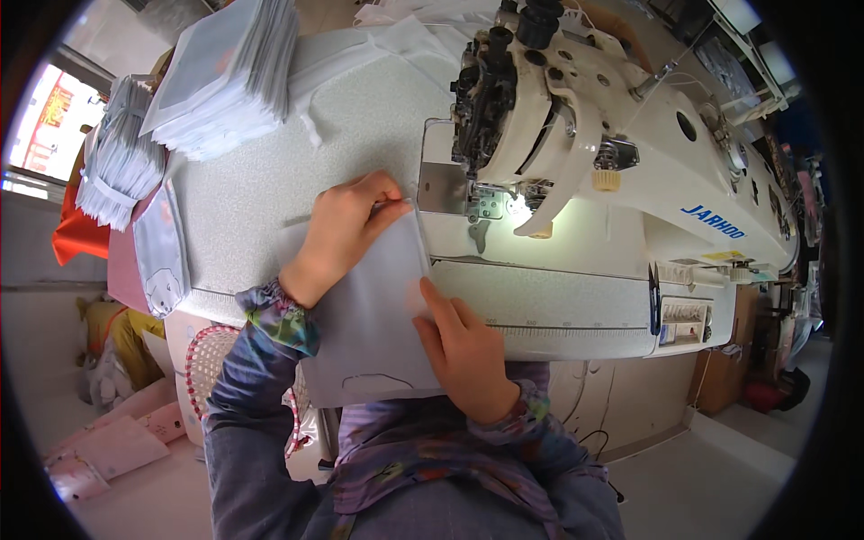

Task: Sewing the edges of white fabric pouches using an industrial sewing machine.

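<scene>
Dark sleeves [256, 387] flank the grey fabric [364, 310] overhanging the table [238, 202]; the left hand [345, 225], nearly closed, pinches its far corner, while the right hand [466, 355], loosely open, lies at its right edge.

Left hand [340, 232] pinched grey fabric [364, 319] left of the sewing machine [612, 121], right hand [468, 362] touched the fabric, cloth stack [220, 76] sat farther left
</scene>
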`<control>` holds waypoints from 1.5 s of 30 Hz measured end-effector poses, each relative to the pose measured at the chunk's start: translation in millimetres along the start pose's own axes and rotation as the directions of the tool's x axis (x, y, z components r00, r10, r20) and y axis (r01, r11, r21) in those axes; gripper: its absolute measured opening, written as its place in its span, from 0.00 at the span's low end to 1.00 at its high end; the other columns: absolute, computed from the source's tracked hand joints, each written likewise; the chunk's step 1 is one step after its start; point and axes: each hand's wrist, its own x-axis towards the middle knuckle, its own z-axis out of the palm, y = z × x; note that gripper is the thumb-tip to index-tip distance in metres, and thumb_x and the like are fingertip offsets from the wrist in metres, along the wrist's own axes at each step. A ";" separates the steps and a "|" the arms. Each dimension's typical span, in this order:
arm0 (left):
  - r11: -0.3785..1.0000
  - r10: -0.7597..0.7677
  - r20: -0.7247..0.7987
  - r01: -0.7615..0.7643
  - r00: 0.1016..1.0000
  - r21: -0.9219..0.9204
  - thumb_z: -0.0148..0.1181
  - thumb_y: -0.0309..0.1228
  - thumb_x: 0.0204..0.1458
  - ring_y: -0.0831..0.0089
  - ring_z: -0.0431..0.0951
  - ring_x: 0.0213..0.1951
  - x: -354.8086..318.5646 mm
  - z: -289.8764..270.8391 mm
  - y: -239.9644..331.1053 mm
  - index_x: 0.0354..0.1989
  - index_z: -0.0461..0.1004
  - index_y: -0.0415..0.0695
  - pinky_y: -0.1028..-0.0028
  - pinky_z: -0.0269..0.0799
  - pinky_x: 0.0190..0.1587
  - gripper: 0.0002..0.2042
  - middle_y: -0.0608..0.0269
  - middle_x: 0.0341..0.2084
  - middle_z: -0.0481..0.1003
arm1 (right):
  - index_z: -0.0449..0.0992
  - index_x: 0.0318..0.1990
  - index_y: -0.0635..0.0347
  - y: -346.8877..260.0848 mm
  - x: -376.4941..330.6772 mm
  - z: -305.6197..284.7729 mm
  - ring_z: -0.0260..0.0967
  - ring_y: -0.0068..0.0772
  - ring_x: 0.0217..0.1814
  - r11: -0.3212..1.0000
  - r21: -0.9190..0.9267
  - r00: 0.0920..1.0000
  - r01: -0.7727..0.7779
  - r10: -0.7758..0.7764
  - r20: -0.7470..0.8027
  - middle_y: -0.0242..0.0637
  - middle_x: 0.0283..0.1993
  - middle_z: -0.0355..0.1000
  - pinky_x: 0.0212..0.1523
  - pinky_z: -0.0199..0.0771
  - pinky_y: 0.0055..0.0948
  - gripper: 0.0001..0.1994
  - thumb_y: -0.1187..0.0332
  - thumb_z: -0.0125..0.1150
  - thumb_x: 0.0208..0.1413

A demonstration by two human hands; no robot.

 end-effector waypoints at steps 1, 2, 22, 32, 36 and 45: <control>0.999 0.030 -0.005 -0.030 1.000 0.015 0.73 0.29 0.57 0.61 0.82 0.27 0.3 1.1 0.5 0.37 0.78 0.41 0.66 0.77 0.33 0.08 0.54 0.28 0.81 | 0.73 0.68 0.58 -0.4 -0.1 0.0 0.76 0.51 0.32 1.000 -0.004 1.000 -0.021 0.021 0.015 0.43 0.37 0.74 0.32 0.76 0.44 0.24 0.71 0.67 0.65; 1.000 0.017 -0.004 -0.017 1.000 0.024 0.73 0.29 0.57 0.61 0.82 0.27 0.4 1.8 0.8 0.37 0.78 0.41 0.66 0.77 0.33 0.08 0.54 0.28 0.81 | 0.73 0.68 0.58 -0.8 -0.1 0.0 0.76 0.51 0.32 1.000 -0.011 1.000 0.008 -0.008 -0.004 0.43 0.37 0.74 0.32 0.76 0.44 0.24 0.71 0.67 0.65; 0.902 0.110 -0.003 -0.099 0.994 0.419 0.68 0.41 0.57 0.57 0.73 0.66 -55.0 25.8 47.6 0.67 0.72 0.40 0.52 0.66 0.71 0.31 0.57 0.64 0.72 | 0.74 0.66 0.59 2.4 -0.6 4.7 0.75 0.50 0.28 0.974 -0.223 0.998 0.025 -0.010 0.068 0.42 0.34 0.72 0.28 0.76 0.46 0.21 0.72 0.62 0.67; 0.922 0.095 0.008 -0.092 0.995 0.377 0.67 0.33 0.58 0.56 0.70 0.70 -49.1 33.4 49.5 0.70 0.70 0.42 0.50 0.64 0.73 0.30 0.57 0.68 0.71 | 0.73 0.67 0.62 2.2 -4.1 -3.3 0.77 0.54 0.33 0.993 -0.119 0.996 -0.026 0.035 0.079 0.46 0.38 0.74 0.32 0.77 0.48 0.22 0.73 0.62 0.66; 0.934 0.112 -0.004 -0.104 0.994 0.342 0.67 0.31 0.57 0.56 0.71 0.69 -47.7 43.5 56.9 0.71 0.70 0.43 0.50 0.64 0.73 0.31 0.58 0.67 0.72 | 0.71 0.69 0.63 5.2 -11.9 -17.5 0.77 0.58 0.37 0.999 0.041 0.997 -0.028 0.025 0.078 0.50 0.41 0.75 0.36 0.77 0.48 0.25 0.73 0.64 0.64; 0.926 0.207 0.019 -0.202 0.978 0.318 0.67 0.33 0.57 0.59 0.71 0.67 -25.2 58.2 64.4 0.69 0.72 0.42 0.52 0.65 0.72 0.29 0.58 0.66 0.72 | 0.71 0.69 0.64 15.8 -11.3 -29.7 0.76 0.57 0.37 0.998 -0.001 0.998 -0.065 0.065 0.008 0.51 0.41 0.75 0.37 0.76 0.47 0.26 0.75 0.64 0.63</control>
